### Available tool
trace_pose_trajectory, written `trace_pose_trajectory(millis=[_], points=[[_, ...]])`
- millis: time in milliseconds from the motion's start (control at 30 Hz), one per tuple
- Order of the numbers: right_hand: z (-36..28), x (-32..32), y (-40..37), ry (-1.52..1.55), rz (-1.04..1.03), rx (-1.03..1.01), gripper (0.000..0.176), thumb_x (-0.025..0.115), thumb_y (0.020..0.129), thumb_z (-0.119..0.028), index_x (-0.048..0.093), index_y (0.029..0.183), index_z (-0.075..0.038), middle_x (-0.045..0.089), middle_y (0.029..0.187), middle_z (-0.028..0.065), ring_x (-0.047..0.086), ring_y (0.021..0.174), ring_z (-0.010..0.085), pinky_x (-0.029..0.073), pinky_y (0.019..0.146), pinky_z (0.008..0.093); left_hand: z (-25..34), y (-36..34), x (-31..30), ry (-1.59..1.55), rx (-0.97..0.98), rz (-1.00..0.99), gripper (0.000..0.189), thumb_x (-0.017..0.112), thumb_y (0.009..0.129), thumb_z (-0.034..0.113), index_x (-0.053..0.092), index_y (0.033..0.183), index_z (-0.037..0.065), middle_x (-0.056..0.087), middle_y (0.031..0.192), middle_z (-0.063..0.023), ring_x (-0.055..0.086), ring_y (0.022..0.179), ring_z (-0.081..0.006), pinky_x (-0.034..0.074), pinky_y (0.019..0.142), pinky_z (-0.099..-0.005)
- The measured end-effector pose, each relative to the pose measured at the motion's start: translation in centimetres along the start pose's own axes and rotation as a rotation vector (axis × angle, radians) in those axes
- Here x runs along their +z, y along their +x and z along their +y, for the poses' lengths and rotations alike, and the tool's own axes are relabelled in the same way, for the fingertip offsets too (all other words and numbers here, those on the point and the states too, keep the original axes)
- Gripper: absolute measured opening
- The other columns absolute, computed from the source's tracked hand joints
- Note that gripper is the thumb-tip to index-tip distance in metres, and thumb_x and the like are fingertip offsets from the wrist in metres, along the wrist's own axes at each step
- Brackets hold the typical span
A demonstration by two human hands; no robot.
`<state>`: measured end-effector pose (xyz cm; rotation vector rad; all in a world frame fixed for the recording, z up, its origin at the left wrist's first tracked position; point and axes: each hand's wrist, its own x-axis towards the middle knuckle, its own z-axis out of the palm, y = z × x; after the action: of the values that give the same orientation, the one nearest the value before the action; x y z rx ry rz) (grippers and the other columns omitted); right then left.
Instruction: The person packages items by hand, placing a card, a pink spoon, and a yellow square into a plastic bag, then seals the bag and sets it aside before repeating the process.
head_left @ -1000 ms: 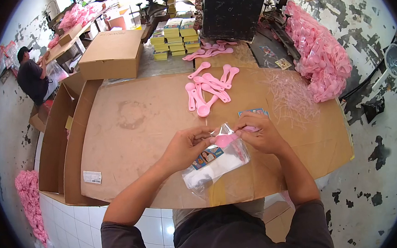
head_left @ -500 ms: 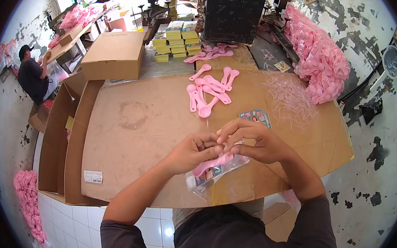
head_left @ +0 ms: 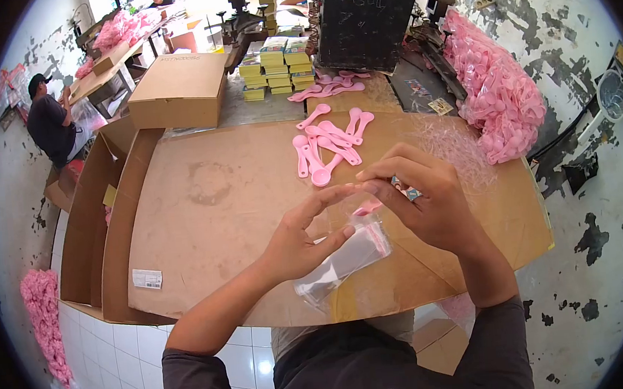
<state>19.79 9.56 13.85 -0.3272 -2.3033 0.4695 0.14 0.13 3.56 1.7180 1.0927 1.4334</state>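
My right hand (head_left: 427,197) is raised over the table with thumb and fingers pinched, apparently on a thin clear plastic bag. Part of a pink measuring spoon (head_left: 367,207) shows just below those fingertips; the rest is hidden. My left hand (head_left: 304,238) has its fingers stretched and its thumb apart, with the index fingertip meeting the right fingertips. Beneath both hands lie flat clear plastic bags (head_left: 345,261) on the cardboard. Behind my right fingers, a printed card (head_left: 406,189) is partly covered.
Several pink measuring spoons (head_left: 329,139) lie ahead on the cardboard tabletop (head_left: 207,252). Clear plastic strips (head_left: 453,156) and a large heap of pink spoons (head_left: 499,94) sit at right. A closed carton (head_left: 178,92) and card stacks (head_left: 277,59) stand behind. Another person (head_left: 52,122) sits far left.
Both hands have risen and moved forward off the clear bags, the right also moving rightward. The pink spoon and printed contents that lay over the bags are gone from there. My left fingers have spread.
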Motion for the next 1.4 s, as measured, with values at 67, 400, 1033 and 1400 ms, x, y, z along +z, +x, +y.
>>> trace_pose_trajectory(millis=[67,400,1033,1400], points=[[-0.1,0.3,-0.2,0.037,0.009,0.054,0.011,0.072,0.089,-0.002,0.07,0.1,-0.002,0.069,0.092,0.0087,0.066,0.075,0.0221,0.051,0.062,0.032,0.2,0.1,0.3,0.007,0.016,0.026,0.049,0.069,0.096,0.01,0.055,0.142,0.002,0.066,0.134,-0.0131,0.063,0.125,-0.0201,0.048,0.106,-0.0352],[1.2,1.8,-1.2,-0.007,0.238,0.001,0.017,0.076,0.087,-0.004,0.07,0.102,-0.005,0.07,0.1,0.007,0.067,0.086,0.022,0.051,0.068,0.0305,1.1,-0.2,0.3,-0.169,-0.117,0.041,0.038,0.059,0.102,0.005,0.056,0.14,0.0,0.079,0.103,-0.0119,0.073,0.1,-0.0137,0.056,0.087,-0.0277],[2.8,2.1,-0.4,-0.545,0.118,-0.157,0.016,0.068,0.079,-0.012,0.064,0.094,-0.006,0.06,0.098,0.0085,0.06,0.098,0.0249,0.045,0.085,0.0349,1.5,-0.4,0.5,0.32,0.005,-0.019,0.053,0.071,0.093,0.009,0.053,0.142,0.001,0.077,0.089,-0.0143,0.077,0.077,-0.0207,0.061,0.068,-0.0325],[18.5,-10.1,-8.6,-0.131,0.099,0.577,0.023,0.06,0.096,-0.005,0.062,0.119,-0.003,0.064,0.098,0.0109,0.064,0.089,0.0227,0.052,0.079,0.0332,1.5,0.3,-1.2,-0.204,-0.299,0.097,0.045,0.061,0.101,-0.001,0.049,0.144,-0.003,0.077,0.105,-0.0162,0.073,0.1,-0.0159,0.057,0.09,-0.0281]])
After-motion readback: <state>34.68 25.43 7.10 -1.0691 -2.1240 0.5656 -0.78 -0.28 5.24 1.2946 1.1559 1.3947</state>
